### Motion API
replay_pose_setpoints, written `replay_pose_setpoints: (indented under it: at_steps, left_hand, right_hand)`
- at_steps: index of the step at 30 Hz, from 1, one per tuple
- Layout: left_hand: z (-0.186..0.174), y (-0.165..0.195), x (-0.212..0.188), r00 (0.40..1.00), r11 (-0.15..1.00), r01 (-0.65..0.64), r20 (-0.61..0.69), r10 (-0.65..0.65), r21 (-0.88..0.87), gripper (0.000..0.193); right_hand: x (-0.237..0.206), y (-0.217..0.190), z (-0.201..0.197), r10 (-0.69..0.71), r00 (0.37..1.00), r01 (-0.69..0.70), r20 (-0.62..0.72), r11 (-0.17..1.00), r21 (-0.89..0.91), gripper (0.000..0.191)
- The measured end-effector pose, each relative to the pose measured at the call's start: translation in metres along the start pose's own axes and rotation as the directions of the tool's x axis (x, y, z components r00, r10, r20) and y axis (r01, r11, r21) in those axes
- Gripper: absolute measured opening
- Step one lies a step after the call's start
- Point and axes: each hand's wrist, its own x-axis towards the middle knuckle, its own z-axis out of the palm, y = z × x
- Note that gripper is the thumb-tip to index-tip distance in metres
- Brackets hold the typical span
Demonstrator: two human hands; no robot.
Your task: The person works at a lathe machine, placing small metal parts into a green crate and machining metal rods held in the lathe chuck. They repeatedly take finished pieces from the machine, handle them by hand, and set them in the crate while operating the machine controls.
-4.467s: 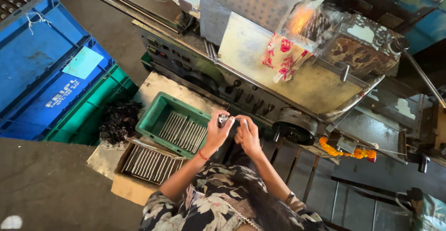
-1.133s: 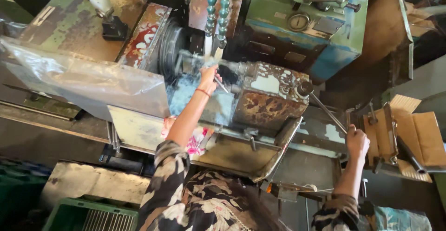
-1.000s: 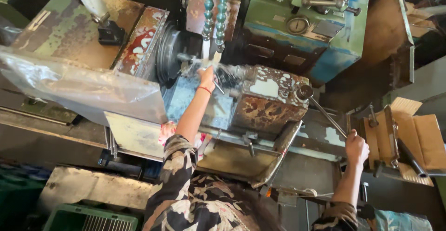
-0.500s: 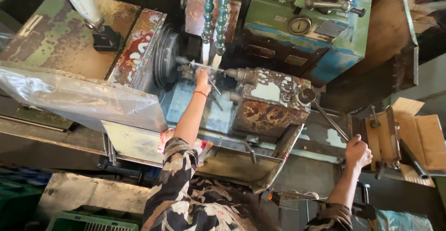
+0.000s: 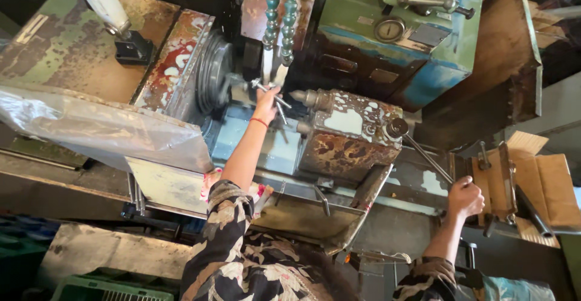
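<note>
While the patterned sleeves fill the bottom of the view, the ground nearest the person shows a green crate (image 5: 115, 290) with ribbed contents at the lower left and a worn slab of board (image 5: 115, 252) just above it. Next comes the dented metal chip tray (image 5: 315, 222) that runs along the front of the machine, with a sheet of clear plastic (image 5: 103, 131) draped over its left part.

To the right, the right hand (image 5: 465, 197) is closed in a fist around the end of a long thin lever (image 5: 426, 155), which slopes up to a round knob on the rusty, paint-flaked carriage block (image 5: 351, 134). Just beyond that hand sit open cardboard boxes (image 5: 544, 180) and a dark metal bracket.

Further in, the left hand (image 5: 265, 102), a red band at its wrist, reaches to the round dark chuck (image 5: 215, 74); its fingers are curled about a small metal piece (image 5: 266, 89) at the chuck's face, though how tightly cannot be told. Segmented teal coolant hoses (image 5: 281, 4) hang down right over it.

Farthest off, the green and blue machine housing (image 5: 411, 40) carries a round gauge and handles, and a mottled, rust-stained green top (image 5: 60, 46) holds a black base with a white post.
</note>
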Motion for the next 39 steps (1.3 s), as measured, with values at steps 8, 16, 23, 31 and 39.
replay_pose_setpoints:
  at_steps: [8,16,23,31,39]
  left_hand:
    - [0.018,0.001,-0.011,0.989,0.996,-0.080,0.120,0.083,-0.028,0.055]
    - [0.011,-0.002,-0.007,1.000,0.999,0.014,0.005,-0.014,-0.032,0.052]
    - [0.002,-0.002,-0.002,0.984,0.995,-0.031,-0.179,0.013,-0.096,0.063]
    - [-0.007,0.008,-0.003,0.975,0.977,-0.121,-0.204,0.084,-0.177,0.070]
    - [-0.008,0.005,-0.002,0.982,0.935,-0.181,-0.116,0.152,-0.305,0.079]
  right_hand:
    - [-0.005,0.002,0.001,-0.072,0.996,0.072,-0.053,0.997,-0.005,0.050]
    - [-0.003,0.003,0.001,-0.085,0.994,0.083,-0.064,0.996,-0.035,0.052]
    - [-0.001,0.003,0.001,-0.096,0.995,0.095,-0.030,0.995,-0.023,0.057]
    - [-0.002,0.002,0.000,-0.048,0.999,0.048,0.024,0.999,0.012,0.057]
    - [-0.022,0.015,-0.013,-0.067,0.972,0.050,0.227,0.995,0.082,0.057]
